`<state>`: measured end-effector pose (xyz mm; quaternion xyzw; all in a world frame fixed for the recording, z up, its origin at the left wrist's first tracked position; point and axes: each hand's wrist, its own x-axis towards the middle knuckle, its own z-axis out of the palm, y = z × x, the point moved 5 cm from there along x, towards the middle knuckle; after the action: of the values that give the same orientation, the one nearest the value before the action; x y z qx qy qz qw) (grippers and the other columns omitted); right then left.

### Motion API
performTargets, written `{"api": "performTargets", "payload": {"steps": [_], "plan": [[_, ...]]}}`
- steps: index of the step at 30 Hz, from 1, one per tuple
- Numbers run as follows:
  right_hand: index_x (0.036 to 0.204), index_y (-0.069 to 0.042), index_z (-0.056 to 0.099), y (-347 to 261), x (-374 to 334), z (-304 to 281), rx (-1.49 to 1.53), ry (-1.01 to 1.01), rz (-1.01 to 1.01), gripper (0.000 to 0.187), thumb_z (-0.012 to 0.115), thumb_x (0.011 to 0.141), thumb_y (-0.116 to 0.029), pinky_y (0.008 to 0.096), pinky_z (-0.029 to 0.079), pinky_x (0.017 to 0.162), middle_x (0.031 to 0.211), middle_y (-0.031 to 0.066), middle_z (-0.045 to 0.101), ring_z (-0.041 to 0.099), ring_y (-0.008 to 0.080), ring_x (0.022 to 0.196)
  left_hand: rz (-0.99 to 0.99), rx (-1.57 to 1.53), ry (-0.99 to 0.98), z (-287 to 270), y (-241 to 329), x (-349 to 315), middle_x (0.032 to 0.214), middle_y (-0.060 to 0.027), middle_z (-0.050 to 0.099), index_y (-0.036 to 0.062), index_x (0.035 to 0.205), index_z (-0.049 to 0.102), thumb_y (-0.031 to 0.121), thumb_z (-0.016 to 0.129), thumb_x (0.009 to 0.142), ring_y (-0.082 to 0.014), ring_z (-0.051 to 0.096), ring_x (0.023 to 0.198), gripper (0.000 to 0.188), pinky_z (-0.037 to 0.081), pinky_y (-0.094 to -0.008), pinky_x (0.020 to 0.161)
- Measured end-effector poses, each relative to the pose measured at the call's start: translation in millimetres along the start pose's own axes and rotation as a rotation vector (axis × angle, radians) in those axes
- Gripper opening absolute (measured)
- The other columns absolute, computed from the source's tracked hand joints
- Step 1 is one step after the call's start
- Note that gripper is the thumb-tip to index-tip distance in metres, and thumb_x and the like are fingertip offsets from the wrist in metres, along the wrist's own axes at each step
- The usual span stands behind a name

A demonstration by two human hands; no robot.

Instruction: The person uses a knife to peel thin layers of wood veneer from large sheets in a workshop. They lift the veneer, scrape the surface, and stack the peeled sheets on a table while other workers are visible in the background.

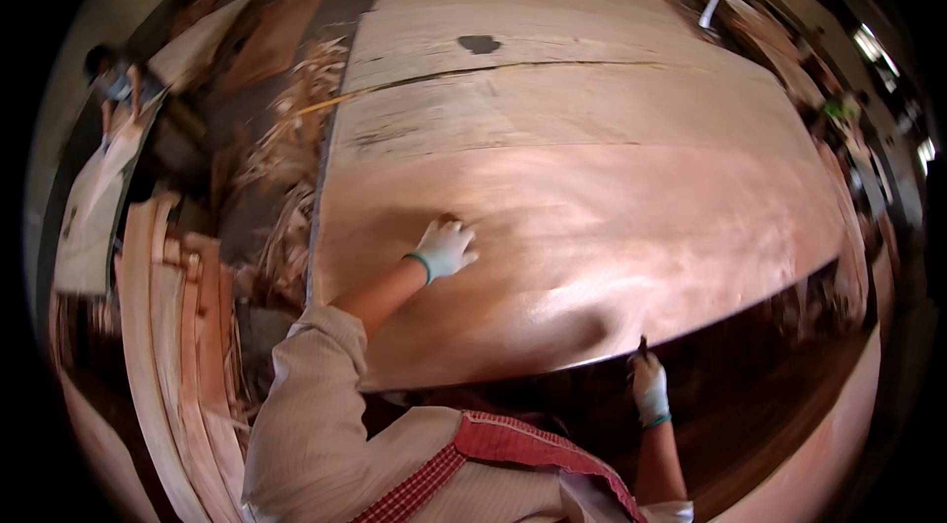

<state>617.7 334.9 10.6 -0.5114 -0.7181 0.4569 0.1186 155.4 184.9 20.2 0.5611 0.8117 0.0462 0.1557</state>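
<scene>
A broad sheet of reddish wood veneer lies in front of me, its near edge curving above my lap. My left hand, in a white glove with a green cuff, rests on the sheet left of its middle, fingers spread. A small brown patch shows at its fingertips; I cannot make out what it is. My right hand, gloved the same way, is closed just below the near edge. A small dark tool pokes up from its fingers to that edge, its kind blurred.
Paler veneer with a dark hole and a long split lies beyond. Veneer scraps litter the left side, behind upright curved strips. Another person bends over a sheet at far left; someone in green is at far right.
</scene>
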Motion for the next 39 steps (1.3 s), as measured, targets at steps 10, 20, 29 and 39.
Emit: {"api": "performTargets", "payload": {"steps": [10, 20, 29, 39], "plan": [[0.102, 0.001, 0.057, -217.7, 204.9, 101.5, -0.729, -0.241, -0.838, 0.026, 0.049, 0.092, -0.022, 0.0489, 0.047, 0.086, 0.114, 0.0220, 0.058, 0.056, 0.0410, 0.102, -0.444, -0.088, 0.558, -21.1, 17.1, 56.5, 0.128, -0.0190, 0.053, 0.0015, 0.118, 0.052, 0.030, 0.052, 0.089, -0.0354, 0.044, 0.125, 0.040, 0.030, -0.0480, 0.107], [0.122, -0.001, 0.054, -220.1, 244.5, 172.3, -0.808, -0.659, -0.894, 0.038, 0.052, 0.089, -0.020, 0.0458, 0.041, 0.098, 0.129, 0.0289, 0.046, 0.046, 0.0423, 0.118, -1.191, 0.124, 0.535, -4.0, -205.3, 36.2, 0.145, -0.0172, 0.038, -0.0001, 0.136, 0.040, 0.038, 0.049, 0.091, -0.0330, 0.030, 0.137, 0.060, 0.015, -0.0476, 0.115], [0.093, -0.009, 0.057, -382.6, 282.6, 355.2, -0.883, -0.373, -1.023, 0.025, 0.049, 0.091, -0.033, 0.0543, 0.047, 0.066, 0.081, 0.0180, 0.066, 0.063, 0.0404, 0.077, -1.162, 0.105, 0.932, -3.5, -284.7, -3.2, 0.130, -0.0182, 0.052, -0.0009, 0.121, 0.052, 0.023, 0.050, 0.090, -0.0335, 0.043, 0.127, 0.039, 0.029, -0.0450, 0.110], [0.087, -0.011, 0.065, -471.7, 196.4, 610.5, -0.761, -0.550, -1.167, 0.018, 0.054, 0.085, -0.025, 0.0454, 0.053, 0.068, 0.081, 0.0164, 0.070, 0.069, 0.0311, 0.079, -1.251, 0.097, 0.811, 1.0, -292.9, -1.7, 0.141, -0.0198, 0.041, -0.0042, 0.133, 0.043, 0.023, 0.043, 0.090, -0.0335, 0.031, 0.136, 0.051, 0.017, -0.0442, 0.116]]}}
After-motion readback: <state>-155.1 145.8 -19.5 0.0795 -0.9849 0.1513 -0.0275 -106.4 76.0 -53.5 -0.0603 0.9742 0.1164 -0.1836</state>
